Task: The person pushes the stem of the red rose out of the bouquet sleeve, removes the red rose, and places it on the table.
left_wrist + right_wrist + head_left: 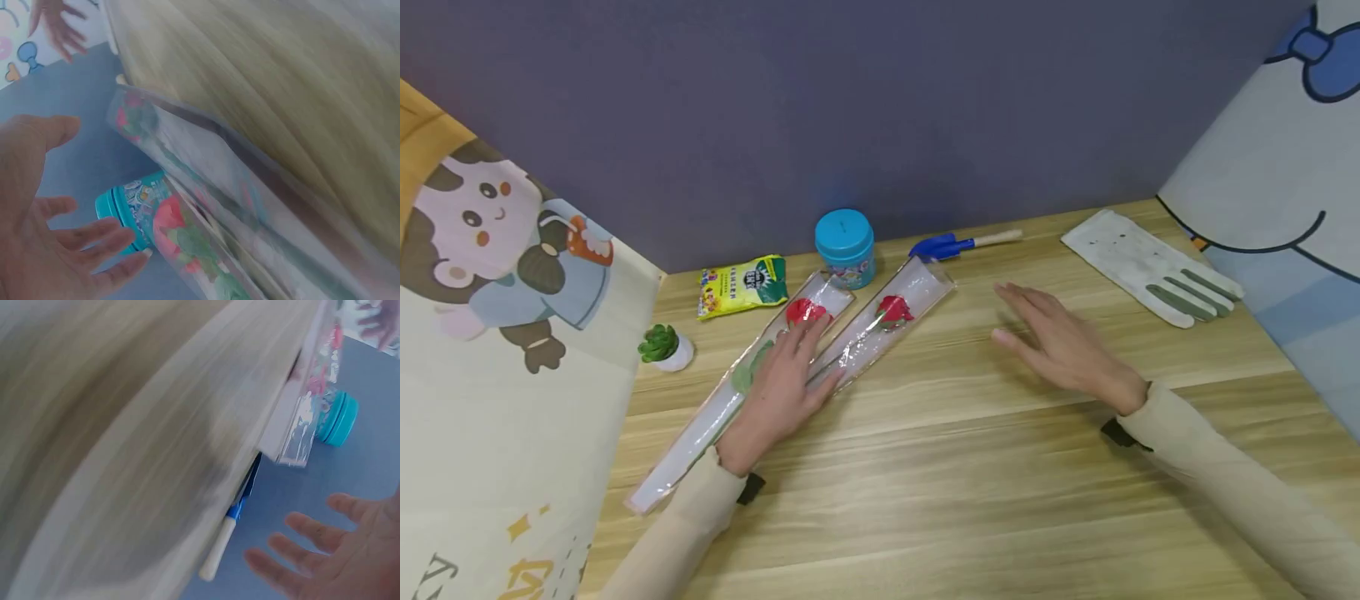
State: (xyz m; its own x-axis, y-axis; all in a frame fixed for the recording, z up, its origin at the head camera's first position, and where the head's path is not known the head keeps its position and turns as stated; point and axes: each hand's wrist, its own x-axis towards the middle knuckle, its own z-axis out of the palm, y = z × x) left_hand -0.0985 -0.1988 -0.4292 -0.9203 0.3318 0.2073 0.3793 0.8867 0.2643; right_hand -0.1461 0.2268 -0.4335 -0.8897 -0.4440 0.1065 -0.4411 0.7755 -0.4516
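Two artificial roses in clear sleeves lie slantwise on the table: a left wrapped rose (730,392) and a right wrapped rose (917,287), both red. My left hand (786,379) is over the left one, overlapping its bloom and stem in the head view. Its fingers are loosely extended with nothing between them, as the left wrist view shows beside the red bloom (167,219). To the right, my right hand (1060,342) hovers above the wood, fingers straight and thumb apart, holding nothing. A small blue shovel (943,246) with a wooden handle lies beyond it.
Behind the roses stands a blue-lidded jar (846,246), with a yellow-green packet (741,286) to its left. A small potted succulent (666,347) sits at the left edge. White and grey-green gloves (1150,262) lie at the right. A dark panel (880,108) bounds the back.
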